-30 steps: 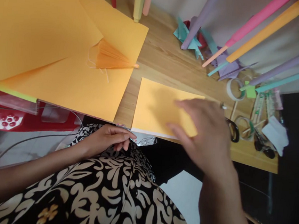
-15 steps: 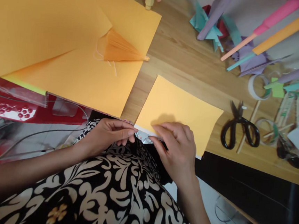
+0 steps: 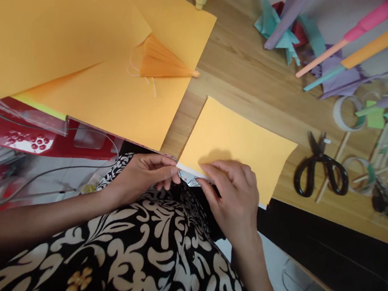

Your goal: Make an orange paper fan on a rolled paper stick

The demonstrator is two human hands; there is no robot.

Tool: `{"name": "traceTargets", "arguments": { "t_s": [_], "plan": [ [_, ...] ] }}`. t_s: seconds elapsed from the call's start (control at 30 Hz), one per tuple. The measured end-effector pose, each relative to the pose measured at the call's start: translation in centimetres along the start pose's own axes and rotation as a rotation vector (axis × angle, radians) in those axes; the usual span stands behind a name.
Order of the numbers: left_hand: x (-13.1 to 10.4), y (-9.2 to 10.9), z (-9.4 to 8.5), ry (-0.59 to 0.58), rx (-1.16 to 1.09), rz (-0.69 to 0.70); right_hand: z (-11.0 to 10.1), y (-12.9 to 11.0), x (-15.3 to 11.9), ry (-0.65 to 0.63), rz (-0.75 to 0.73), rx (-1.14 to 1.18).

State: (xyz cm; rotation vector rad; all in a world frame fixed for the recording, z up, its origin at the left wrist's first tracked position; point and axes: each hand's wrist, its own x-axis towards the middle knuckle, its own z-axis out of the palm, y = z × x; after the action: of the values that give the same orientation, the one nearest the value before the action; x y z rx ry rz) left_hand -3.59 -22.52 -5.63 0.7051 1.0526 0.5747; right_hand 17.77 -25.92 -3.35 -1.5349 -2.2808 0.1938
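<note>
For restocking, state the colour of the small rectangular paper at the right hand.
The paper is yellow-orange; see the head view.

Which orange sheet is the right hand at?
The small sheet, right of the larger sheets; the right hand is at its near edge, where a white strip shows.

Can't make out a single word, number or brand anywhere tbh. Closest thing is some green print on the pale strips [image 3: 384,142] over by the right edge, but it's way too small and blurry to read. There's also a tiny white patch [image 3: 327,141] by the blades of the scissors [image 3: 321,153], and I can't tell if it's lettered.
</note>
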Motion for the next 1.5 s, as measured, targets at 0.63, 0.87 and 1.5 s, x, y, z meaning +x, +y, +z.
{"name": "traceTargets", "arguments": {
  "t_s": [0.63, 0.87, 1.5],
  "plan": [
    [-0.2, -0.1, 0.4, 0.013, -0.051, 0.019, 0.1, -0.2, 0.0, 0.033, -0.014, -0.026],
    [0.0, -0.4, 0.6, 0.023, -0.077, 0.014, 0.2, -0.1, 0.0, 0.031, -0.013, -0.021],
    [-0.2, 0.0, 0.8, 0.060, -0.044, 0.077, 1.0, -2.9, 2.5, 0.022, -0.036, 0.201]
  ]
}}
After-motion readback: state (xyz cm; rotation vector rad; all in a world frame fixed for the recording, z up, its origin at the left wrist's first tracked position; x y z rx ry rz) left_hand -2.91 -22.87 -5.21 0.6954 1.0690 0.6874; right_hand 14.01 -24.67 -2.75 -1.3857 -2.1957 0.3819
